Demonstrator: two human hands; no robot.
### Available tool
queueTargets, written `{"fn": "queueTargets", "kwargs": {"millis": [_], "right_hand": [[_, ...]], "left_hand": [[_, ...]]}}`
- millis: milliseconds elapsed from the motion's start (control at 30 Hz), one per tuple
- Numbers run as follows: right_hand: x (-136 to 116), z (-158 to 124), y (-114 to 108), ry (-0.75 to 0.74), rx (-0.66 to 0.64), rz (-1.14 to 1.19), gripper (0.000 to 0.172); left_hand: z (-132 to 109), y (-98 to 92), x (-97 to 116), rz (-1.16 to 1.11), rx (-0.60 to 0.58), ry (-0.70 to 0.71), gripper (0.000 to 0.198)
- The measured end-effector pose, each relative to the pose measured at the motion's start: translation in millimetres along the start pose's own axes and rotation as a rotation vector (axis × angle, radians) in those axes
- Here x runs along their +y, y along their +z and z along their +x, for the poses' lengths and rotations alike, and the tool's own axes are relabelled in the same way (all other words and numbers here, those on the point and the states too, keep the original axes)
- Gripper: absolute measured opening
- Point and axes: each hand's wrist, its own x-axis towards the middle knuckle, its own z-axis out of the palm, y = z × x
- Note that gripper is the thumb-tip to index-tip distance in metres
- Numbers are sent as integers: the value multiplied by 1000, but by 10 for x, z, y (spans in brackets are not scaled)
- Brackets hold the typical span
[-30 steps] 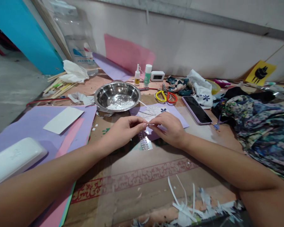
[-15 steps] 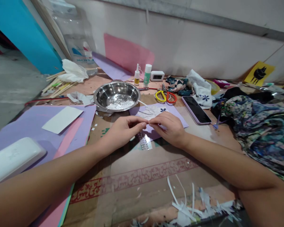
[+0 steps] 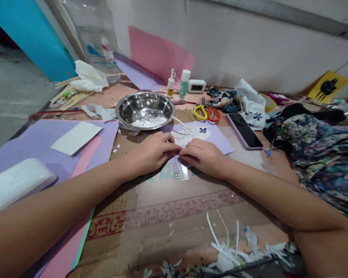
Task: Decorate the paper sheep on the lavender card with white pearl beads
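My left hand (image 3: 155, 153) and my right hand (image 3: 204, 157) meet over the near edge of a purple card (image 3: 220, 139). Both have thumb and fingers pinched together, tips almost touching; whatever is between them is too small to make out. Right below the fingertips lies a clear strip of stick-on pearls (image 3: 179, 170), partly on the card and partly on the cardboard. Behind the hands, a white fabric piece with a dark blue flower (image 3: 203, 130) rests on the card, with pearl trim (image 3: 188, 131) beside it.
A steel bowl (image 3: 124, 112) with white bits stands behind my left hand. Farther back are a glue bottle (image 3: 170, 85), a glue stick (image 3: 184, 84) and scissors (image 3: 206, 112). A phone (image 3: 245, 131) lies right, coloured paper (image 3: 31, 135) left, paper scraps (image 3: 226, 251) in front.
Both hands have come down nearer the pearl strip, their fingertips now at its upper end. The left fingers are more curled. The view has shifted slightly.
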Motion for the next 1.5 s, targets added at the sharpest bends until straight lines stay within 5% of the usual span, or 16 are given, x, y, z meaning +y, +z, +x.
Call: {"fn": "queueTargets", "kwargs": {"millis": [1500], "right_hand": [[12,4,-8,-94,-56,-16,24]], "left_hand": [[-2,1,55,-64,-22,-45,31]]}}
